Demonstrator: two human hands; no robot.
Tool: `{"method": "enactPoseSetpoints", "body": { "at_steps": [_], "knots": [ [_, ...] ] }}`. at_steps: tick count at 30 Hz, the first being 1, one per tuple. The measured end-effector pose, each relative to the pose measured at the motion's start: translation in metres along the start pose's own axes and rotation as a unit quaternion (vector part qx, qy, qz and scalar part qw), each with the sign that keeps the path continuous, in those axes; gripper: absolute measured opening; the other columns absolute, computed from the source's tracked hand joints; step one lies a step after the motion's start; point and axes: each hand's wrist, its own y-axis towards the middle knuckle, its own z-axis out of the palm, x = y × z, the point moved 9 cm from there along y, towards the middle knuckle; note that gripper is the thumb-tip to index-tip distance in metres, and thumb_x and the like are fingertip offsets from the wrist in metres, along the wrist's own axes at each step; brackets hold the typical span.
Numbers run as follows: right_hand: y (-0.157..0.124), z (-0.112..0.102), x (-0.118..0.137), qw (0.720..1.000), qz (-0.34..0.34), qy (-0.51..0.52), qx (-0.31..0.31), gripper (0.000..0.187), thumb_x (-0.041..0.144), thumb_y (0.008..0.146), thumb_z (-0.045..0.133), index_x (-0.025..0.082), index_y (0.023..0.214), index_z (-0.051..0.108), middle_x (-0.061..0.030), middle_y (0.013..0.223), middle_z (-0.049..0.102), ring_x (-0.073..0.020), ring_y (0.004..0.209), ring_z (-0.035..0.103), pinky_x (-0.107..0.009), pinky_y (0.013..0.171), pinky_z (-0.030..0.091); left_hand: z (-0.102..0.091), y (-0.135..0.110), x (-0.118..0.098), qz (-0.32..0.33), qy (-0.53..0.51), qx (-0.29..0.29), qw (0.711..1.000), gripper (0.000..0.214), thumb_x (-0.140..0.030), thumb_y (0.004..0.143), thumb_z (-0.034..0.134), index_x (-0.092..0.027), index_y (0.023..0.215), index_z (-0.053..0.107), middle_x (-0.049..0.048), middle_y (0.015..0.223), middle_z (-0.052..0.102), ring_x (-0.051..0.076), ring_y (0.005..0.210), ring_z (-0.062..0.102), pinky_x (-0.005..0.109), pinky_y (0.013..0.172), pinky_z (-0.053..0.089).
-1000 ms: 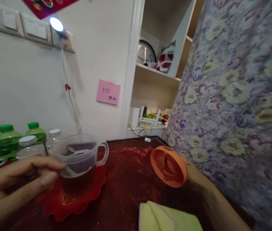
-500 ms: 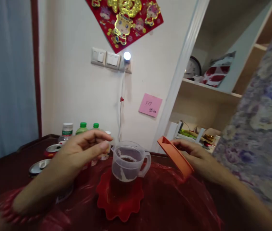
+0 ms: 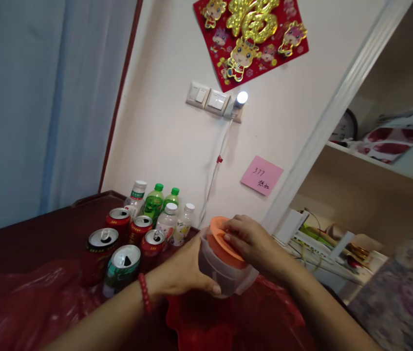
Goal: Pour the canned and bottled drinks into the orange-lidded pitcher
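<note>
A clear plastic jug [image 3: 224, 273] with dark liquid stands on a red scalloped mat [image 3: 206, 321] on the dark red table. An orange lid [image 3: 224, 241] now sits on the jug's mouth. My left hand [image 3: 182, 273], a red bead bracelet on its wrist, wraps round the jug's left side. My right hand [image 3: 246, 239] lies on top of the lid with its fingers pressed against it.
Several opened drink cans [image 3: 124, 243] and small bottles [image 3: 162, 207] stand left of the jug. Red plastic sheeting [image 3: 24, 302] covers the table front. A pink note [image 3: 262, 175] and wall switches [image 3: 210, 99] are behind. Shelves [image 3: 370, 165] rise at right, floral fabric [image 3: 403, 292] at lower right.
My right hand brought the orange lid from beside the jug onto its mouth. My left hand closed round the jug. The view swung left, revealing the cans.
</note>
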Motion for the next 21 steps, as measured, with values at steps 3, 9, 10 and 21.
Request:
{"method": "enactPoseSetpoints", "body": {
  "at_steps": [3, 9, 10, 21],
  "knots": [
    [0.000, 0.004, 0.001, 1.000, 0.002, 0.000, 0.013, 0.016, 0.013, 0.097, 0.058, 0.023, 0.100, 0.070, -0.0059, 0.098, 0.063, -0.0208, 0.091, 0.055, -0.033, 0.079, 0.043, 0.002, -0.001, 0.008, -0.022, 0.000, -0.031, 0.999, 0.115, -0.024, 0.052, 0.096, -0.024, 0.151, 0.038, 0.0158, 0.154, 0.047, 0.039, 0.141, 0.043, 0.056, 0.120, 0.029],
    [0.005, 0.013, -0.008, 0.998, -0.006, -0.006, 0.058, 0.019, 0.013, 0.095, 0.060, 0.025, 0.102, 0.073, -0.0043, 0.098, 0.064, -0.0194, 0.088, 0.057, -0.031, 0.077, 0.043, -0.001, -0.004, 0.010, -0.044, 0.023, -0.046, 0.998, 0.112, -0.017, 0.051, 0.094, -0.024, 0.149, 0.040, 0.0138, 0.151, 0.049, 0.037, 0.139, 0.044, 0.054, 0.119, 0.031],
    [0.006, 0.016, -0.009, 0.998, -0.009, -0.008, 0.067, 0.019, 0.012, 0.093, 0.061, 0.025, 0.101, 0.073, -0.0042, 0.097, 0.064, -0.0192, 0.087, 0.057, -0.031, 0.077, 0.043, -0.001, -0.004, 0.008, -0.039, 0.026, -0.047, 0.998, 0.111, -0.018, 0.051, 0.095, -0.023, 0.148, 0.041, 0.0142, 0.150, 0.050, 0.038, 0.138, 0.045, 0.055, 0.118, 0.031],
    [0.004, 0.026, -0.008, 0.998, -0.001, -0.019, 0.065, 0.017, 0.012, 0.094, 0.060, 0.023, 0.100, 0.071, -0.0060, 0.099, 0.065, -0.0218, 0.090, 0.056, -0.036, 0.080, 0.043, 0.000, -0.005, 0.004, -0.023, 0.040, -0.050, 0.998, 0.096, -0.022, 0.055, 0.093, -0.023, 0.140, 0.048, 0.0104, 0.141, 0.056, 0.035, 0.131, 0.050, 0.052, 0.115, 0.036]
  ]
}}
